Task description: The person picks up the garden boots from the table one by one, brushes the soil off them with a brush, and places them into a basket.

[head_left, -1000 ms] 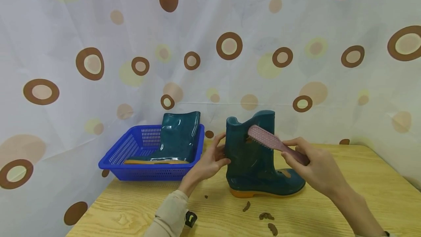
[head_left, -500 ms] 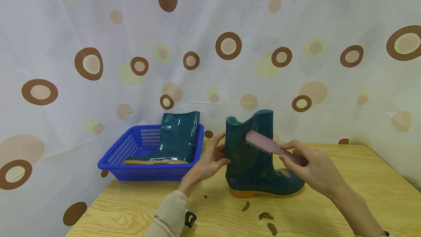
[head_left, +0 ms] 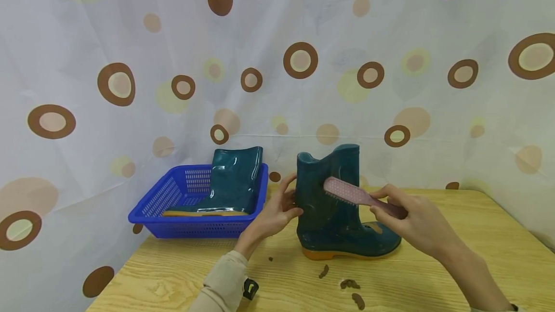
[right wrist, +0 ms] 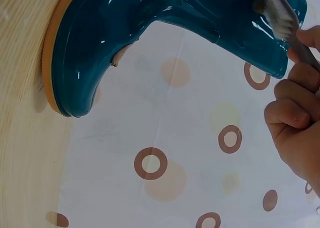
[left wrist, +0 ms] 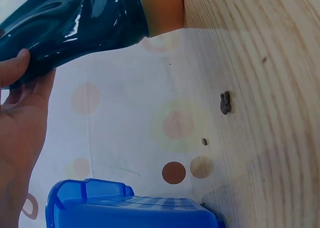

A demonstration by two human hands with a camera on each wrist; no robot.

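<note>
A dark green rain boot (head_left: 331, 225) with an orange sole stands upright on the table, its toe to the right. My left hand (head_left: 275, 211) holds the back of its shaft, the thumb on the near side and the fingers behind, as the left wrist view shows on the boot (left wrist: 95, 26). My right hand (head_left: 418, 218) grips the handle of a pink brush (head_left: 347, 191), its bristles against the upper shaft. In the right wrist view a brown smear shows beside the bristles (right wrist: 280, 18). A brown patch of mud (head_left: 374, 227) sits on the boot's instep.
On the left a blue plastic basket (head_left: 195, 229) holds a second green boot (head_left: 236, 182). Several brown mud crumbs (head_left: 349, 284) lie on the wooden table (head_left: 468, 254) in front of the boot. A spotted white curtain (head_left: 277, 105) hangs behind.
The right hand's brush has moved a little down the shaft, covering or wiping the brown smear that showed there earlier. The left hand and boot stay in place.
</note>
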